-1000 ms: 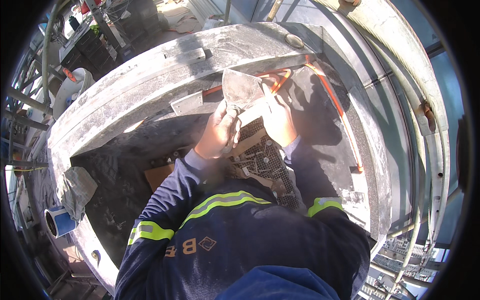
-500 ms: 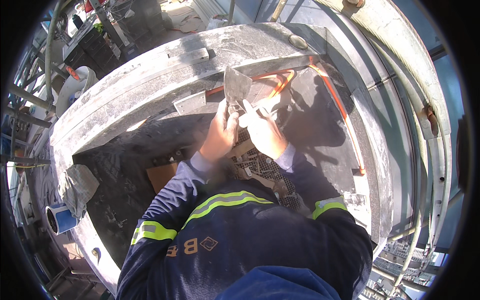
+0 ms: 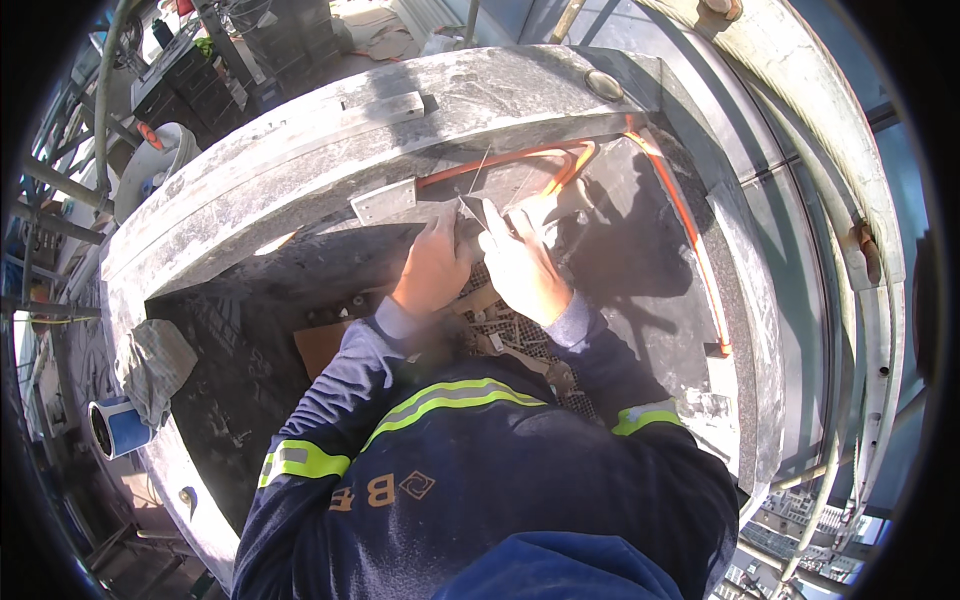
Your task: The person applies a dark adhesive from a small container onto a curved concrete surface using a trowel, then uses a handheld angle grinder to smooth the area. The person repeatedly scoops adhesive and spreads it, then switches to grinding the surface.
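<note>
In front of me my left hand [image 3: 432,268] is closed around a putty knife [image 3: 479,172]. Its thin blade stands up past the fingers, seen almost edge-on. My right hand [image 3: 524,268] is close on the right, fingers curled with the index finger forward. A small dark wedge-shaped piece [image 3: 474,209] shows between the two hands; I cannot tell whether it belongs to the same tool. What the right fingers grip is hidden. Beyond the hands, orange tubing [image 3: 510,158] runs along the inside of the curved, dusty wall [image 3: 300,150].
Below my hands lies dark mesh with scraps [image 3: 515,340], beside a cardboard piece [image 3: 318,348]. A metal plate [image 3: 385,202] sits against the wall. At left are a grey rag [image 3: 158,365], a blue cylinder [image 3: 124,427] and a white bucket [image 3: 165,165]. Scaffold pipes [image 3: 840,200] rise at right.
The putty knife has turned from showing its broad face to nearly edge-on. My left hand has rolled over and dropped slightly; the right hand stays beside it with its fingers shifted a little.
</note>
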`<state>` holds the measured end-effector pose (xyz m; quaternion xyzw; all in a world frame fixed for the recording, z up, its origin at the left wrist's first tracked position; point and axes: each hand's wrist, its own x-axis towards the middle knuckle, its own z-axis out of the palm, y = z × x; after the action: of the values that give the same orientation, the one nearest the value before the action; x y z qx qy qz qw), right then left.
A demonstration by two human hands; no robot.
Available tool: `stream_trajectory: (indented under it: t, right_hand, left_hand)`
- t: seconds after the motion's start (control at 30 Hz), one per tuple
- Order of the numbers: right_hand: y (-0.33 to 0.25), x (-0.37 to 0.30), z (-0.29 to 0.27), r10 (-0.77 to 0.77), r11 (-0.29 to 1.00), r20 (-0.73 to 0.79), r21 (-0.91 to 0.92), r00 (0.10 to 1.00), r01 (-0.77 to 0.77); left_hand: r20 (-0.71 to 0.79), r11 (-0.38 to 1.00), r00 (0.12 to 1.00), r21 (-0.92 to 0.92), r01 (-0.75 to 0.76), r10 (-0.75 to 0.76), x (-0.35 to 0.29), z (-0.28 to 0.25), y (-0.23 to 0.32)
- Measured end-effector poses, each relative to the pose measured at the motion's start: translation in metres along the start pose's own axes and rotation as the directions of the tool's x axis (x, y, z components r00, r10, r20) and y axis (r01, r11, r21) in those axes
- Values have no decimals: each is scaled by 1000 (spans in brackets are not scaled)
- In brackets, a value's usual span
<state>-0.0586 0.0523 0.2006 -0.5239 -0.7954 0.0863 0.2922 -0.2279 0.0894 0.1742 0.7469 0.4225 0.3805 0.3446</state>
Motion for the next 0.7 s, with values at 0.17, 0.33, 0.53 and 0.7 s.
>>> stream_trajectory:
  t: [0.17,0.33,0.53,0.7]
  right_hand:
    - [46,17,-4,225,974,65,-17,972,-225]
    - [35,-2,-17,248,965,-47,104,968,-242]
    - [-31,-10,-1,46,999,35,-5,998,-46]
    - [12,-4,3,380,849,94,359,920,-387]
  left_hand:
    - [9,983,1000,184,0,-2,-11,0,13]
    - [-79,969,982,171,181,-169,-9,-8,11]
    - [-187,993,976,11,117,-113,-8,-3,9]
    - [-144,982,973,-74,172,-181,-16,-4,17]
